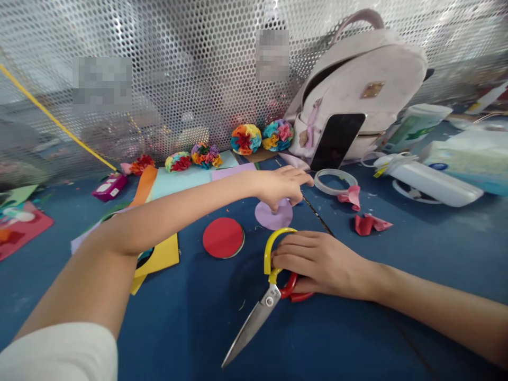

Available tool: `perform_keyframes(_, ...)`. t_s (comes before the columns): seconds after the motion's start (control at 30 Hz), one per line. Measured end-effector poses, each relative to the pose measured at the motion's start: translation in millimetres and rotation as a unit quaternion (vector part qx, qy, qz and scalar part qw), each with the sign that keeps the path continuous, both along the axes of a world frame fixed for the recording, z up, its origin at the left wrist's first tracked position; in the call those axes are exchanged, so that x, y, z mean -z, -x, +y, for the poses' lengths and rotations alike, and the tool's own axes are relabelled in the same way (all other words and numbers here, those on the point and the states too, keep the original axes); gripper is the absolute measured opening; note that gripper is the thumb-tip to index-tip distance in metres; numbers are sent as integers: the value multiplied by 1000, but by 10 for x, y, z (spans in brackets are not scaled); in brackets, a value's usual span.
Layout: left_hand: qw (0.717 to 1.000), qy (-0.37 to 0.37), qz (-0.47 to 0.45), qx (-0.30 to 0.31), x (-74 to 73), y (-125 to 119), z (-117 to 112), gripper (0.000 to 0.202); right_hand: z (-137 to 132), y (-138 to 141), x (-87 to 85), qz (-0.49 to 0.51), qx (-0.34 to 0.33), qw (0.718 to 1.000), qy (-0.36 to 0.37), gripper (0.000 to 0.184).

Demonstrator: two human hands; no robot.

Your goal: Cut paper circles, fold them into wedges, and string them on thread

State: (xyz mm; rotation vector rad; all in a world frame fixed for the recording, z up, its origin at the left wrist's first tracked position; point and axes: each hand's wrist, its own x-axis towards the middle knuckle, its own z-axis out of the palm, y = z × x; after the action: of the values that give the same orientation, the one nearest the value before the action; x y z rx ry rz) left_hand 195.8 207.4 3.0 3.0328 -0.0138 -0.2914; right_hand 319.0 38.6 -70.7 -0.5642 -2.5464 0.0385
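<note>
My right hand (327, 264) is closed round the handles of a pair of scissors (254, 323) with one yellow and one red loop; the blades are together and point toward the front of the table. My left hand (281, 186) reaches across, fingers partly stretched and apart, over a round lilac paper disc (273, 216). Its lower fingertips are at the disc's upper part; whether they press on it I cannot tell. Left of the disc, a red paper circle (223, 237) lies on a pale one, whose edge peeks out.
Coloured paper sheets (162, 259) lie partly under my left forearm. Ruffled paper flowers (246, 139) line the metal mesh. Farther right are a backpack (357, 79), a phone (337, 140), a tape roll (335, 181), pink scraps (369, 224) and a white glue gun-like device (432, 180).
</note>
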Motion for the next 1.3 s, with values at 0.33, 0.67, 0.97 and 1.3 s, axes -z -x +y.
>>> perform_keyframes(0.33,894,246,-274,-254,-113,1083,-279,9,203,-188,39,20,82,996,-14,37)
perform_keyframes(0.67,512,480,-499,-508,416,1852,-1370,43,552,-413,161,57,214,970,104,37)
perform_keyframes(0.97,619,400,-451,-503,583,1946,-1817,34,208,79,-94,88,191,967,144,35)
perform_keyframes(1.3,640,437,-392,-496,613,2043,-1876,28,39,862,-1,47,68,988,134,36)
